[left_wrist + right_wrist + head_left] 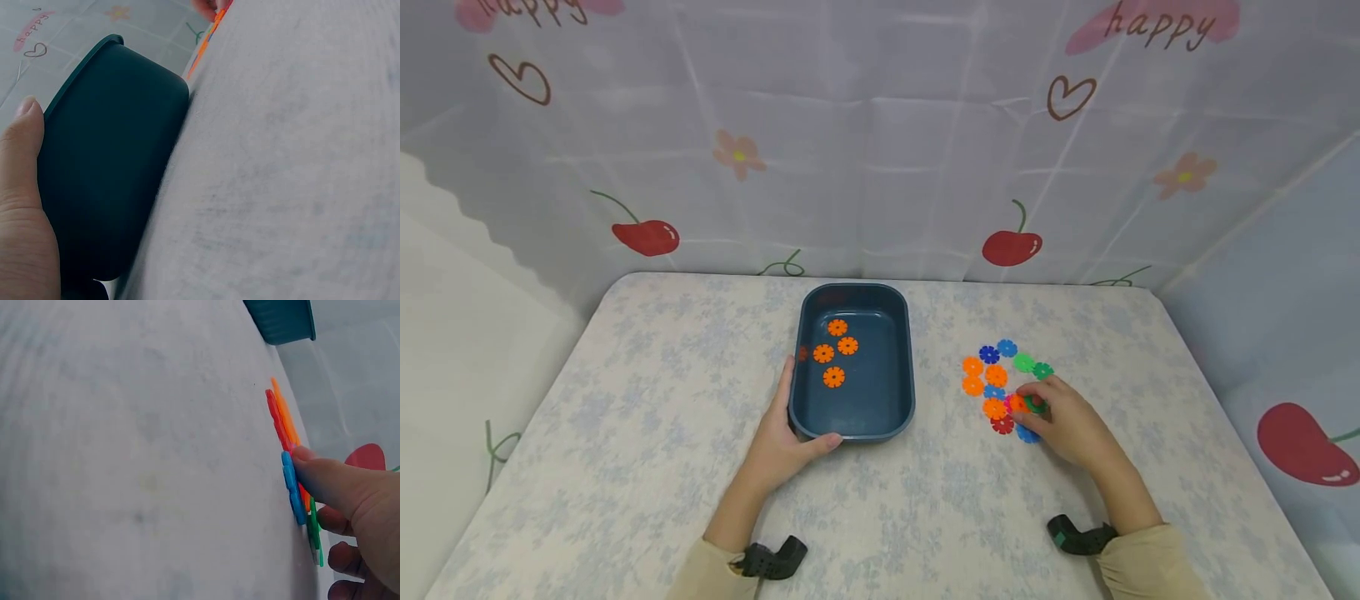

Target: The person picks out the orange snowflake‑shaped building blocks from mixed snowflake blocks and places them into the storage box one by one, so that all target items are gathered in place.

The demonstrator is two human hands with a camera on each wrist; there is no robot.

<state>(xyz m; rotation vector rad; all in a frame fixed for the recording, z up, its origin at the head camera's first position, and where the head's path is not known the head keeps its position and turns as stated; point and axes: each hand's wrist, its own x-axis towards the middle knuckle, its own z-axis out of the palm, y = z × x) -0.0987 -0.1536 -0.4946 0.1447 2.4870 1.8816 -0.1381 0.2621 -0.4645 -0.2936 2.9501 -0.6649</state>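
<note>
An orange disc (1018, 404) is pinched between thumb and finger of the right hand (1070, 421), among loose coloured discs (996, 377) on the patterned table (925, 517). To their left, a dark blue tray (880, 375), in which other orange discs (833, 377) are scattered, is gripped at its near left corner by the left hand (778, 446).

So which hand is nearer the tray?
Left: the left hand holds the tray around its near left corner; the right hand is right of it, at the discs.
</note>
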